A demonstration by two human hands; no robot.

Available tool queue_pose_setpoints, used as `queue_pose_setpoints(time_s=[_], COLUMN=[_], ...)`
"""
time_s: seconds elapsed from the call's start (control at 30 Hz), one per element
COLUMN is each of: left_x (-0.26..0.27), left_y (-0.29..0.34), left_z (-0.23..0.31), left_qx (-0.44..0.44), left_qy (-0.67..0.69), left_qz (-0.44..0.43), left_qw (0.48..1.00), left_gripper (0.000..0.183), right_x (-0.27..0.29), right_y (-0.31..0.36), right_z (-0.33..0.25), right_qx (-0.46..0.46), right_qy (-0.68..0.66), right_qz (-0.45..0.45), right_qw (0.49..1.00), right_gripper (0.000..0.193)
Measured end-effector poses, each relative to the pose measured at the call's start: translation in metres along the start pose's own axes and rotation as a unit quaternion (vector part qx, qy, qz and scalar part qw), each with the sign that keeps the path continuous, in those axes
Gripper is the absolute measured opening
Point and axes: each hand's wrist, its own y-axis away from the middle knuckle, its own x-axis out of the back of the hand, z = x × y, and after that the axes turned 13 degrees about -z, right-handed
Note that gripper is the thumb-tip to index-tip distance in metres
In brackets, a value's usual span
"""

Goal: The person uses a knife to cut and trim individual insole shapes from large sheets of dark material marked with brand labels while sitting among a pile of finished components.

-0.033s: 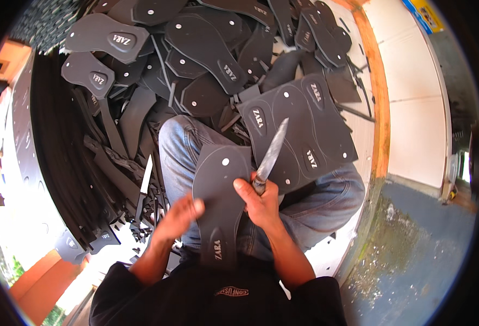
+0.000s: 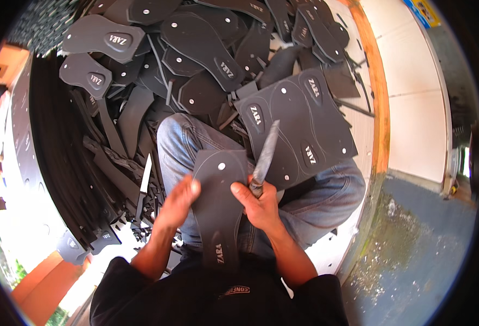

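Observation:
A dark grey sole piece (image 2: 217, 209), with a curved outline, a white dot and a raised label patch, lies upright over my lap. My right hand (image 2: 260, 206) is wrapped round the handle of a knife (image 2: 266, 155), its blade pointing up and slightly right. That hand's thumb presses on the sole's right edge. My left hand (image 2: 177, 202) is at the sole's left edge, its thumb near the front face and its other fingers partly hidden. A larger sheet (image 2: 299, 127) marked with several sole outlines rests on my right leg.
Ahead lies a heap of cut soles (image 2: 198, 46) and dark offcuts. A tall stack of dark sheets (image 2: 60, 152) stands on the left. A second knife (image 2: 145, 176) with a pale blade is by my left knee. A wooden strip (image 2: 380, 108) edges the floor on the right.
My left hand has risen a little along the sole's left edge. The knife blade in my right hand stands more upright, and the sole has turned slightly and sits slightly lower.

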Motion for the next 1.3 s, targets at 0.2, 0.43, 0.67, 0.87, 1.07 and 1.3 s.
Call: queue_pose_setpoints(time_s=[0.2, 0.43, 0.67, 0.87, 1.07, 1.3], left_x=[-0.039, -0.051, -0.052, -0.055, -0.033, -0.108], left_y=[-0.056, -0.055, -0.050, -0.056, -0.094, -0.086], left_z=[0.026, 0.024, 0.020, 0.020, -0.011, -0.055], left_qx=[0.081, 0.108, 0.115, 0.083, 0.062, -0.059], left_qy=[-0.055, -0.031, -0.068, -0.068, 0.129, 0.210], left_qz=[0.012, 0.001, -0.092, -0.083, -0.147, -0.088], left_qw=[0.995, 0.994, 0.987, 0.991, 0.979, 0.972], left_gripper=[0.031, 0.030, 0.032, 0.039, 0.035, 0.018], right_x=[0.038, 0.044, 0.059, 0.076, 0.092, 0.046], right_y=[0.053, 0.078, 0.023, -0.002, 0.010, 0.045], right_z=[0.030, 0.049, 0.024, -0.016, -0.038, -0.009], right_qx=[0.002, -0.012, 0.082, -0.062, 0.092, 0.088], right_qy=[0.212, 0.343, 0.452, -0.002, -0.136, -0.083], right_qz=[0.089, 0.164, 0.099, 0.017, 0.209, 0.169], right_qw=[0.973, 0.925, 0.883, 0.998, 0.964, 0.978], right_gripper=[0.033, 0.038, 0.025, 0.018, 0.026, 0.025])
